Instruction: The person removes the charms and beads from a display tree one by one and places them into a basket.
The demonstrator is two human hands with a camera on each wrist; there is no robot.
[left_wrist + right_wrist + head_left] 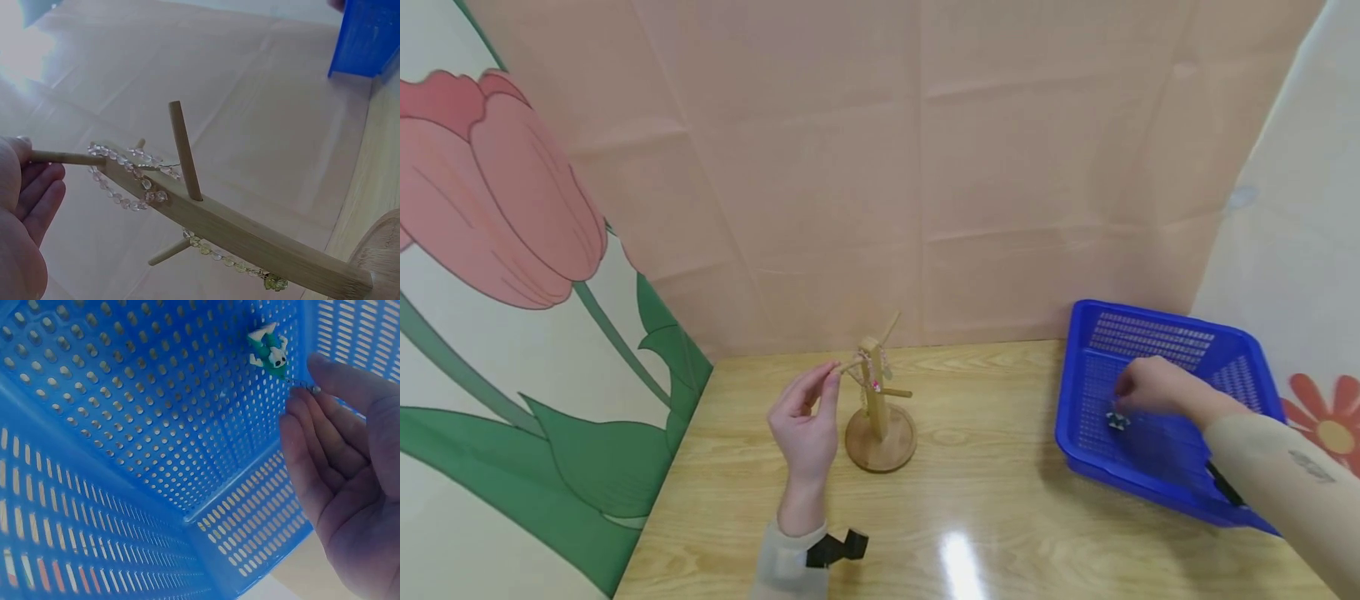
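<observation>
A wooden stand with pegs rises from a round base on the table. My left hand pinches the end of one of its pegs between thumb and fingers. From the stand hang a pink beaded bracelet, another beaded strand behind it, and a yellow-green beaded bracelet lower down. Over on the right, my right hand is inside the blue basket, pinching the short chain of a keychain. Its small green and white figure with dark eyes dangles from the chain.
The basket has perforated walls and stands at the right of the wooden table. A pinkish cloth hangs behind the table. At the left is a panel with a printed tulip; another with a red flower is at the right.
</observation>
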